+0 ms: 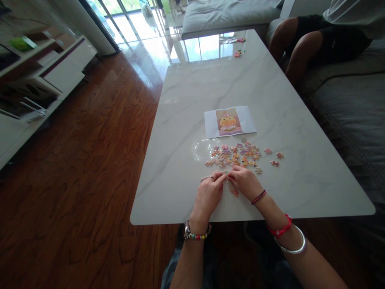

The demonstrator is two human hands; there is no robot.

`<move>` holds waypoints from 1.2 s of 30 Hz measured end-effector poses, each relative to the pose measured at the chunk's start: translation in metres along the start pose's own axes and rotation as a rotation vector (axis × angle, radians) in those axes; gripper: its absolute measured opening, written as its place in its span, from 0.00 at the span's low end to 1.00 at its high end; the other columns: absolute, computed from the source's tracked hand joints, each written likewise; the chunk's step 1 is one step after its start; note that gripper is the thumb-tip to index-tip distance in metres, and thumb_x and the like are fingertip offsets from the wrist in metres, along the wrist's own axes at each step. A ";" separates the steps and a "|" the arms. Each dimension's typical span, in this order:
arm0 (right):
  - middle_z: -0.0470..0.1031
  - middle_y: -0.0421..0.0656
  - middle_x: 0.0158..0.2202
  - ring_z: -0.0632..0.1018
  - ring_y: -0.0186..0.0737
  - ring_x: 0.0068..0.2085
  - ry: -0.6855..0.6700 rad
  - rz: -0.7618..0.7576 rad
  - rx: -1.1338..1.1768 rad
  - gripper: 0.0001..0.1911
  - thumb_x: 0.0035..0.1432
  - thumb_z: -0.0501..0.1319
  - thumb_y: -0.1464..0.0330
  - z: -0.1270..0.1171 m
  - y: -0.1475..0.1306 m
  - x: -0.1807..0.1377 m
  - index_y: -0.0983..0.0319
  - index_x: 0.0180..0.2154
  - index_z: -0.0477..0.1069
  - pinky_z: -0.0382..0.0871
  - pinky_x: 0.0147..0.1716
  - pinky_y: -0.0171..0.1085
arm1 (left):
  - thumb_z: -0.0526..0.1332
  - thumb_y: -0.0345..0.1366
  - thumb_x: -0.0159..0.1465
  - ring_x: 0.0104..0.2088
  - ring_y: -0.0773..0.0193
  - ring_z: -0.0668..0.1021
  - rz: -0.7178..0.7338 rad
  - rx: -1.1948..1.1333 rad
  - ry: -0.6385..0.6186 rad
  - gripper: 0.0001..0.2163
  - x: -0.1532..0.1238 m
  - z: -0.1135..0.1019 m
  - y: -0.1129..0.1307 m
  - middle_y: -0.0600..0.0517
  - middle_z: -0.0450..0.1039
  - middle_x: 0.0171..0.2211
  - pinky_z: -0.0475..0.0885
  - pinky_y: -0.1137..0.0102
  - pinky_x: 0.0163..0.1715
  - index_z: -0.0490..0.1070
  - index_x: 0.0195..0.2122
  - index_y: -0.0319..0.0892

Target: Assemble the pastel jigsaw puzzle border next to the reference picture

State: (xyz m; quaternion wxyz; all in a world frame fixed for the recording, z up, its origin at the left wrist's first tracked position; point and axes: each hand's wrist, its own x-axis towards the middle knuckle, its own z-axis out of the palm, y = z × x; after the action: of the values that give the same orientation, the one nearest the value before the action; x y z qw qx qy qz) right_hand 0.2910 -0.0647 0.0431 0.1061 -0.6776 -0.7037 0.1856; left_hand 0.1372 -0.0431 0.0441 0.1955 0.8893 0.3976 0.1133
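Near the table's front edge, my left hand [209,194] and my right hand [246,182] meet with their fingertips pinched together. Between them shows a small greenish jigsaw puzzle piece [226,172], gripped from both sides. A pale strip of joined puzzle pieces [204,178] peeks out beside my left fingers, mostly covered by that hand. Just below the fingertips lie a few pink puzzle pieces [234,190], partly under my right hand. Past my hands spreads a loose pile of pink, orange and purple puzzle pieces [237,154].
Behind the pile lies a creased paper sheet [249,120] with a cartoon picture [228,121]. Several stray pieces [274,163] sit to the right. Small colourful items [238,53] rest at the marble table's [177,144] far end. A person's bare knees [303,48] are beside it on the grey sofa.
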 end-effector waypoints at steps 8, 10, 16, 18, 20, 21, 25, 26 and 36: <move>0.70 0.45 0.31 0.71 0.34 0.30 -0.049 0.008 -0.224 0.11 0.57 0.49 0.72 -0.002 -0.012 -0.008 0.63 0.29 0.70 0.59 0.27 0.31 | 0.51 0.30 0.61 0.38 0.65 0.74 -0.029 0.063 -0.007 0.13 0.000 0.001 0.006 0.51 0.67 0.47 0.68 0.69 0.40 0.66 0.46 0.48; 0.70 0.46 0.33 0.72 0.35 0.30 -0.074 -0.006 -0.253 0.10 0.56 0.49 0.74 -0.006 -0.015 -0.012 0.63 0.33 0.69 0.58 0.26 0.32 | 0.51 0.29 0.61 0.40 0.64 0.73 -0.041 0.068 -0.004 0.14 -0.001 0.001 0.009 0.51 0.66 0.48 0.68 0.68 0.40 0.66 0.46 0.49; 0.68 0.45 0.39 0.72 0.36 0.34 -0.077 0.007 -0.052 0.10 0.54 0.54 0.66 -0.011 -0.005 -0.020 0.61 0.39 0.66 0.61 0.28 0.32 | 0.52 0.31 0.61 0.41 0.65 0.72 -0.069 0.027 0.045 0.10 0.000 0.003 0.011 0.50 0.67 0.45 0.65 0.67 0.41 0.67 0.42 0.47; 0.68 0.44 0.38 0.72 0.37 0.35 -0.098 0.042 -0.037 0.12 0.51 0.58 0.63 -0.011 -0.004 -0.021 0.61 0.38 0.65 0.62 0.29 0.33 | 0.52 0.32 0.61 0.42 0.64 0.71 -0.082 0.018 0.063 0.09 0.003 0.006 0.011 0.50 0.68 0.43 0.65 0.67 0.41 0.68 0.40 0.46; 0.68 0.45 0.37 0.72 0.38 0.34 -0.135 0.097 -0.082 0.12 0.49 0.59 0.63 -0.010 -0.009 -0.022 0.62 0.35 0.65 0.62 0.27 0.33 | 0.52 0.32 0.61 0.43 0.63 0.70 -0.102 0.025 0.070 0.08 0.006 0.008 0.011 0.50 0.68 0.40 0.65 0.67 0.40 0.67 0.38 0.46; 0.68 0.45 0.37 0.73 0.39 0.34 -0.144 0.124 -0.108 0.10 0.49 0.59 0.63 -0.009 -0.012 -0.022 0.62 0.34 0.65 0.61 0.26 0.33 | 0.52 0.32 0.61 0.42 0.63 0.70 -0.113 0.034 0.069 0.08 0.007 0.008 0.011 0.50 0.69 0.40 0.65 0.67 0.39 0.67 0.39 0.45; 0.68 0.45 0.36 0.73 0.39 0.35 -0.131 0.176 -0.158 0.07 0.51 0.57 0.65 -0.005 -0.024 -0.024 0.63 0.31 0.65 0.60 0.25 0.32 | 0.52 0.30 0.60 0.43 0.61 0.69 -0.130 0.051 0.051 0.10 0.009 0.009 0.012 0.51 0.68 0.39 0.65 0.67 0.37 0.64 0.42 0.46; 0.68 0.46 0.36 0.72 0.39 0.35 -0.130 0.184 -0.165 0.08 0.51 0.57 0.65 -0.005 -0.025 -0.024 0.63 0.31 0.65 0.60 0.25 0.32 | 0.52 0.30 0.61 0.43 0.61 0.69 -0.128 0.047 0.049 0.10 0.009 0.009 0.012 0.50 0.68 0.39 0.65 0.67 0.37 0.65 0.42 0.46; 0.69 0.48 0.35 0.74 0.40 0.32 -0.107 0.202 -0.230 0.09 0.53 0.54 0.64 -0.008 -0.029 -0.026 0.64 0.31 0.65 0.60 0.25 0.35 | 0.51 0.30 0.61 0.43 0.63 0.69 -0.113 -0.004 0.061 0.10 0.009 0.009 0.009 0.50 0.68 0.40 0.65 0.67 0.40 0.66 0.42 0.46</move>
State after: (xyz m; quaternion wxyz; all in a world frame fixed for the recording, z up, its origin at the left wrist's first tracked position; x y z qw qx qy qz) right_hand 0.2690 -0.0896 0.0646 -0.0290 -0.7418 -0.6532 0.1491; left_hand 0.1524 -0.0443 0.0401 0.1913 0.8611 0.4528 0.1298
